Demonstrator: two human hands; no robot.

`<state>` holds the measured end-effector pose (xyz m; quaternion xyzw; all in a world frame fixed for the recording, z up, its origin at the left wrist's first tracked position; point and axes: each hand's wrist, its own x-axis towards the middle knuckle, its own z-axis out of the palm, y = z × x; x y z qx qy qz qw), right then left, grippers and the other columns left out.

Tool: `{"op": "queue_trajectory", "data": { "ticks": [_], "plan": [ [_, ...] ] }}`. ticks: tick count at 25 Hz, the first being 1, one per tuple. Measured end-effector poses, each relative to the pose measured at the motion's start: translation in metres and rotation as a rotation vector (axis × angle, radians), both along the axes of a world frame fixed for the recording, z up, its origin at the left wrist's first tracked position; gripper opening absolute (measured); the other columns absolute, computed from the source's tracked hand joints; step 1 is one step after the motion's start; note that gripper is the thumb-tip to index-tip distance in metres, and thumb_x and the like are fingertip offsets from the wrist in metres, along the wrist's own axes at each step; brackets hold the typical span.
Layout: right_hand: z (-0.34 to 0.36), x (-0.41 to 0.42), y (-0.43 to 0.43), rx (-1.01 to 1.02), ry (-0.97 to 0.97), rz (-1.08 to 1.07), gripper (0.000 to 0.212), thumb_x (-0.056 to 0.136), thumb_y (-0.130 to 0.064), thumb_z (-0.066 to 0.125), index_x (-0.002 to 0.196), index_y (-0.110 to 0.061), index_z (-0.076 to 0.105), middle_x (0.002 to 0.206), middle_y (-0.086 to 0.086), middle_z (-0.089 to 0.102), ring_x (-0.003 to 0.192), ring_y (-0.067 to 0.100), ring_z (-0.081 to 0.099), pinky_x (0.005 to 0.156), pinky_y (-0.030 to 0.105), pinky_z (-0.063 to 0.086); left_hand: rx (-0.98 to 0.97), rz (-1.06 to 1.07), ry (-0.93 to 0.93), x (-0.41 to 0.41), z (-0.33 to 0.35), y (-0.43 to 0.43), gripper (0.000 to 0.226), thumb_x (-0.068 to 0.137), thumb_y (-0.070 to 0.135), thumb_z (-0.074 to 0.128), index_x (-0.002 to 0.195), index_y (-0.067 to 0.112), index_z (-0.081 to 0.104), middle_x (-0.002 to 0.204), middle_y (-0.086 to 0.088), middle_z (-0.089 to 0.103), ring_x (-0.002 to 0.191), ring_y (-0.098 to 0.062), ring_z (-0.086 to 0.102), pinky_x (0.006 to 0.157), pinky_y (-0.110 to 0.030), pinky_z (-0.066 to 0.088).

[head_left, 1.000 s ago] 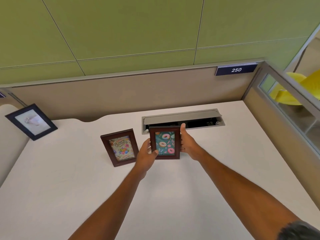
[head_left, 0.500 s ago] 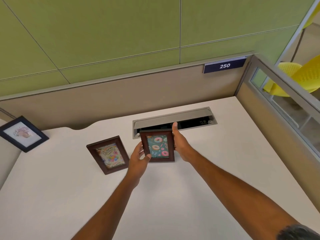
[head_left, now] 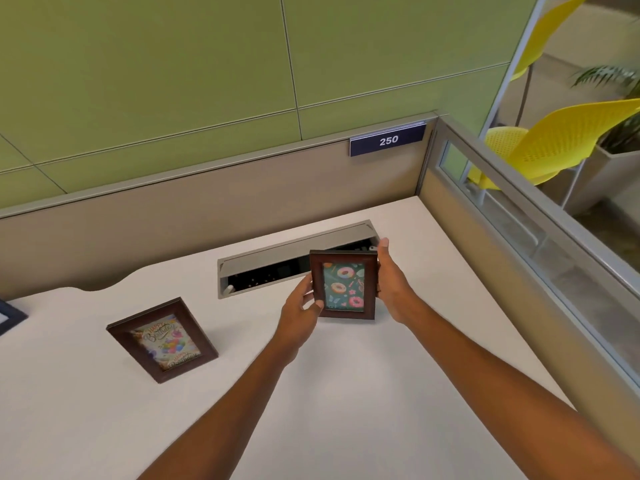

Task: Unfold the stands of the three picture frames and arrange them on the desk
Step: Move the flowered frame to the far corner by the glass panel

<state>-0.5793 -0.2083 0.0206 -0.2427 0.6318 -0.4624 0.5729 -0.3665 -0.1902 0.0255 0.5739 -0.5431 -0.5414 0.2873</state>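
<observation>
Dark brown wooden picture frame with doughnut print upright near back of white desk, just before grey cable tray; pinched at left edge by left hand, clasped along right edge by right hand, fingers together. Matching birthday-card frame standing well left, dark blue frame at far-left edge

Both arms outstretched, left hand and right hand clasped on one object's opposite sides.
</observation>
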Motion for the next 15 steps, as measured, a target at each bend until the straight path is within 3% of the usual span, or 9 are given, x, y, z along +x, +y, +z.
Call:
{"op": "queue_trajectory", "data": {
  "ticks": [4, 9, 13, 15],
  "plan": [
    [0.009, -0.063, 0.001, 0.004, 0.029, -0.06, 0.095, 0.077, -0.097, 0.027, 0.119, -0.028, 0.076, 0.102, -0.001, 0.085, 0.088, 0.015, 0.083, 0.08, 0.035, 0.058, 0.005, -0.102, 0.014, -0.059, 0.006, -0.013, 0.064, 0.108, -0.001, 0.047, 0.163, 0.031, 0.042, 0.157, -0.001, 0.054, 0.145, -0.024, 0.051, 0.111, -0.048, 0.054],
    [0.02, -0.131, -0.016, -0.036, -0.004, -0.12, 0.089, 0.088, -0.094, 0.029, 0.126, -0.027, 0.075, 0.116, 0.003, 0.083, 0.106, 0.024, 0.081, 0.097, 0.044, 0.058, -0.011, -0.204, 0.031, -0.12, 0.013, -0.043, 0.064, 0.108, -0.004, 0.045, 0.159, 0.034, 0.049, 0.154, 0.001, 0.058, 0.143, -0.023, 0.055, 0.11, -0.048, 0.055],
    [0.027, -0.169, -0.045, -0.059, -0.006, -0.145, 0.087, 0.09, -0.092, 0.027, 0.121, -0.027, 0.076, 0.113, 0.004, 0.084, 0.098, 0.02, 0.082, 0.094, 0.043, 0.057, -0.04, -0.244, 0.036, -0.161, 0.015, -0.077, 0.058, 0.109, -0.002, 0.042, 0.155, 0.031, 0.054, 0.145, 0.0, 0.065, 0.135, -0.021, 0.059, 0.074, -0.009, 0.056],
    [0.026, -0.187, -0.062, -0.07, 0.0, -0.175, 0.086, 0.09, -0.092, 0.027, 0.119, -0.027, 0.076, 0.111, 0.005, 0.084, 0.1, 0.022, 0.082, 0.1, 0.046, 0.057, -0.029, -0.251, 0.049, -0.18, 0.017, -0.097, 0.055, 0.111, 0.001, 0.04, 0.155, 0.032, 0.053, 0.145, -0.001, 0.065, 0.134, -0.021, 0.06, 0.067, -0.005, 0.055]
  ]
}}
